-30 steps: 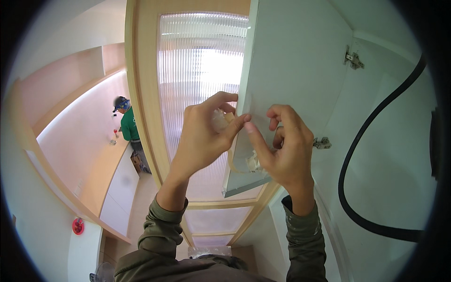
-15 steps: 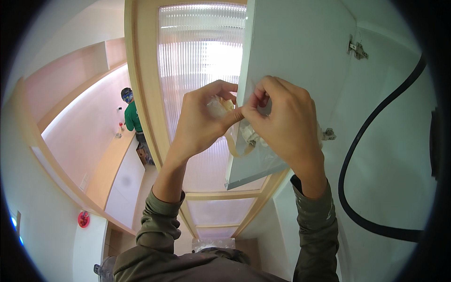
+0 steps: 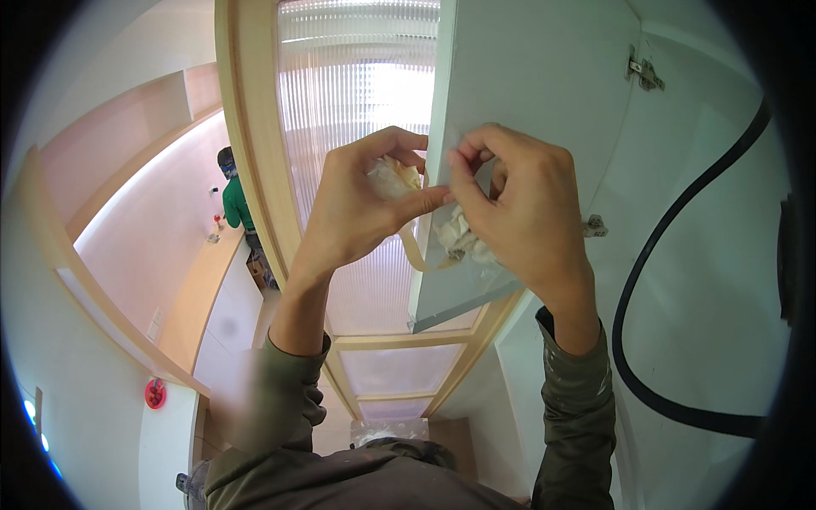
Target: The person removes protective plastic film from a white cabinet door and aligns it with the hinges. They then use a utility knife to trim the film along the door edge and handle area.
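Observation:
Both hands work at the narrow edge of an open pale cabinet door (image 3: 544, 76). My left hand (image 3: 344, 212) curls around a wad of crumpled clear film and cream-coloured tape (image 3: 393, 177), its thumb stretched toward the door edge. From the left hand's side a loose beige strip of tape (image 3: 414, 252) loops down to a crumpled whitish bundle (image 3: 459, 231) below my right hand (image 3: 531, 200). The right thumb and forefinger are pinched together against the door near its edge. Whatever lies between those fingertips is too small to make out, and the right hand partly hides the bundle.
Metal hinges (image 3: 646, 72) sit on the cabinet's right side, where a thick black hose (image 3: 625, 297) curves. Behind the door stands a wood-framed ribbed glass panel (image 3: 357, 102). At left, a person in green (image 3: 236, 204) stands by a wooden counter (image 3: 200, 293); a red bowl (image 3: 155, 393) is nearer.
My right fingertips have drawn slightly apart from the left thumb and risen a little along the door. More of the whitish bundle shows. The view has shifted slightly.

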`<state>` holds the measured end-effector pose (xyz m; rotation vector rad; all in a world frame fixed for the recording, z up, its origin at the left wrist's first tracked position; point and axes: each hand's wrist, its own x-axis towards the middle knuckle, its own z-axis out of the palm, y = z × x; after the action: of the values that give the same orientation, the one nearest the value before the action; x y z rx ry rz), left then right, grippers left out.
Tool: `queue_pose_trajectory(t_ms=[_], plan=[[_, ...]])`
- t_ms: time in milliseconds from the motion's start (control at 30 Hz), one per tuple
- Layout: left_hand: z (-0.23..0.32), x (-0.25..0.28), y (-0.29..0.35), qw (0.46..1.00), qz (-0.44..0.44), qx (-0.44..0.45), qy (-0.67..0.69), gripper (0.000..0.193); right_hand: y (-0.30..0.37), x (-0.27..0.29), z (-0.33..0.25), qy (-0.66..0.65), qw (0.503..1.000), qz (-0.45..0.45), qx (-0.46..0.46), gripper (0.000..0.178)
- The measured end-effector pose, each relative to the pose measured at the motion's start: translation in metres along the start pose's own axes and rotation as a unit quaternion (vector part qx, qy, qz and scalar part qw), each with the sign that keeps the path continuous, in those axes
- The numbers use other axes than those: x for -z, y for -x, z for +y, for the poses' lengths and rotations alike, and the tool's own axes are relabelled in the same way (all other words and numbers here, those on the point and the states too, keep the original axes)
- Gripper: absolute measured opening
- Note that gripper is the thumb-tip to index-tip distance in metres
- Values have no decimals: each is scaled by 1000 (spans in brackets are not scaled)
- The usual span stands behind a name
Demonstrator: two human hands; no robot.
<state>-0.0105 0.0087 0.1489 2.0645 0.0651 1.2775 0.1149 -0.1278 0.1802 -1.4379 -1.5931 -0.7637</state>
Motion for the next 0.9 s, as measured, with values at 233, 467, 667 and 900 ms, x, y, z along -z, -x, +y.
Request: queue_pose_trajectory(t_ms=[233,467,667,900], plan=[[-1,-2,2,998,12,-12,-60,46,12,18,11,102,991,79,-29,12],[4,-6,1,999,15,-19,-44,45,31,39,17,-12,984,56,-168,22],[8,-4,-1,999,5,-23,-48,44,-4,23,8,-10,999,26,-18,41],[6,-4,1,999,11,-16,-28,42,-25,24,3,-9,995,98,16,42]])
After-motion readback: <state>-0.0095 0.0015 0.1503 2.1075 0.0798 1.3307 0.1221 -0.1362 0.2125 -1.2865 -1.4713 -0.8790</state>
